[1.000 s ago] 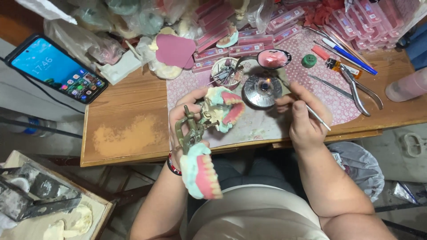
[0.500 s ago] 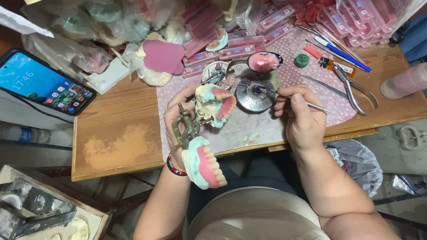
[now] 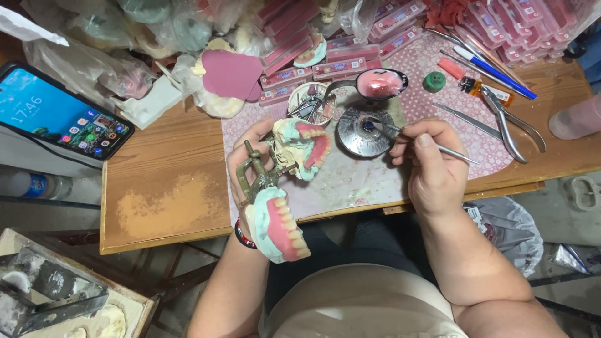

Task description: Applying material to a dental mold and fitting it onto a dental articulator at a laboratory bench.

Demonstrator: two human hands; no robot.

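Head view: an articulator [image 3: 260, 178] with dentures is gripped in the closed left hand [image 3: 247, 166], teeth upturned for access; a probe [image 3: 432, 145] is pinched by the right hand [image 3: 432, 166], tip over a dish [image 3: 363, 131] on the bench [image 3: 163, 194].

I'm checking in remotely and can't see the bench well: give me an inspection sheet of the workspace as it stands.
Surface: wooden table with a pale dusty patch; patterned pink mat under the work.
Job's things: hinged metal articulator open, carrying two denture casts with pink wax gums; thin metal instrument with its tip at the round metal dish.
Clutter: spoon of pink wax, pliers, blue pen, pink tooth-card boxes, bagged casts.
Grippers: left hand holds the articulator; right hand holds the instrument.
Cables: nothing seen.
Surroundings: lit smartphone at left; tray of plaster pieces below.
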